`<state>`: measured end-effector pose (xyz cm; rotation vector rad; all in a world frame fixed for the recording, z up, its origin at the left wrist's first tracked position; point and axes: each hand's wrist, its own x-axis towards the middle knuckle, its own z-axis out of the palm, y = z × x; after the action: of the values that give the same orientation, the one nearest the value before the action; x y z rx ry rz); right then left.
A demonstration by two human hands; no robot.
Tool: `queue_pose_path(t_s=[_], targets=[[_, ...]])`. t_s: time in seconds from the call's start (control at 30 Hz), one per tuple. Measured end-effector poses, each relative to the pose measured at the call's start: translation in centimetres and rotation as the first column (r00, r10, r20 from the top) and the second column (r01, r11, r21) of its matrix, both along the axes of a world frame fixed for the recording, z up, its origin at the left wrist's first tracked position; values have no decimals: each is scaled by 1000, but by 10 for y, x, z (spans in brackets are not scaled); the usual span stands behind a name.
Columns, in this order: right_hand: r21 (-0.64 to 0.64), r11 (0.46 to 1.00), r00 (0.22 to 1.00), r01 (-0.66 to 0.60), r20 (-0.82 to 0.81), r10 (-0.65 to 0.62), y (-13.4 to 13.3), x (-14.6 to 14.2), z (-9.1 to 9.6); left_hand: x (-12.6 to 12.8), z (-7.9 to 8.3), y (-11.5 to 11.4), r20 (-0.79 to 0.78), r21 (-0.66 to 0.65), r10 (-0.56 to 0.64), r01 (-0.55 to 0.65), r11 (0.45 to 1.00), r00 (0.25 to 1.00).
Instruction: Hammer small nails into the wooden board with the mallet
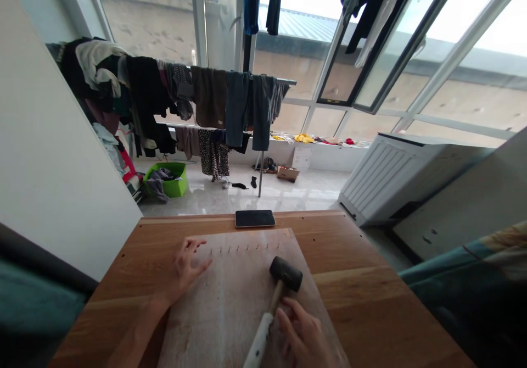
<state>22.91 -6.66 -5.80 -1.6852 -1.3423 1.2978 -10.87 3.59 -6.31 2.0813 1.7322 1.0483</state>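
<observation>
A pale wooden board point(234, 296) lies on the brown wooden table point(362, 302), with a row of several small nails point(239, 249) standing along its far edge. My left hand point(186, 266) rests on the board's left side, fingers spread and holding nothing. A mallet with a black rubber head point(285, 274) and a white handle point(259, 343) lies on the board. My right hand point(302, 338) is beside that handle, fingers loosely extended and touching it, not wrapped round it.
A dark phone point(254, 218) lies flat at the table's far edge. Beyond are a rack of hanging clothes point(222, 107), a green tub point(168, 179), a white radiator cover point(395, 173) and large windows. A white panel point(53, 154) stands at the left.
</observation>
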Motion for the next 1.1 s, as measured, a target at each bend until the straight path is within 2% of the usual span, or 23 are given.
queue_pose_path(t_s=[0.07, 0.13, 0.17, 0.23, 0.27, 0.33, 0.47, 0.53, 0.63, 0.7, 0.77, 0.83, 0.97, 1.03, 1.1], targets=[[85, 995, 995, -49, 86, 42, -2, 11, 1, -17, -5, -19, -69, 25, 46, -45, 999, 997], [220, 974, 984, -58, 180, 18, -4, 29, -2, -34, -13, -43, -130, 89, 119, -108, 990, 984], [305, 951, 970, -55, 243, -22, -4, 39, -5, -42, -18, -56, -154, 108, 141, -126, 986, 978], [489, 869, 905, -74, 399, -147, -5, 61, -17, -48, -27, -81, -184, 180, 176, -143, 973, 967], [540, 835, 851, -101, 482, -209, -5, 72, -25, -47, -30, -92, -213, 198, 169, -127, 972, 962], [585, 782, 756, -217, 607, -244, -6, 91, -43, -35, -32, -107, -279, 203, 143, -87, 975, 950], [592, 702, 663, -397, 713, -226, -10, 120, -72, 6, -24, -113, -360, 211, 148, -74, 975, 921], [586, 705, 632, -400, 733, -251, -12, 135, -77, 28, -20, -110, -342, 211, 132, -60, 976, 930], [578, 768, 578, -275, 738, -349, -9, 167, -73, 65, -13, -106, -275, 150, 25, 17, 989, 961], [572, 802, 517, -173, 745, -421, -3, 195, -67, 92, -7, -103, -243, 87, -89, 113, 990, 966], [579, 806, 457, -121, 754, -472, 4, 227, -61, 118, -1, -98, -239, 18, -215, 226, 974, 947], [568, 811, 426, -139, 774, -468, 12, 262, -58, 142, 5, -90, -250, -35, -353, 356, 934, 901], [523, 814, 393, -251, 824, -408, 21, 321, -64, 177, 11, -74, -297, -149, -601, 586, 796, 741], [487, 822, 376, -295, 850, -369, 22, 339, -71, 188, 12, -70, -319, -179, -645, 624, 761, 694], [464, 830, 354, -311, 867, -351, 22, 346, -76, 195, 11, -67, -329, -183, -650, 629, 756, 685]])
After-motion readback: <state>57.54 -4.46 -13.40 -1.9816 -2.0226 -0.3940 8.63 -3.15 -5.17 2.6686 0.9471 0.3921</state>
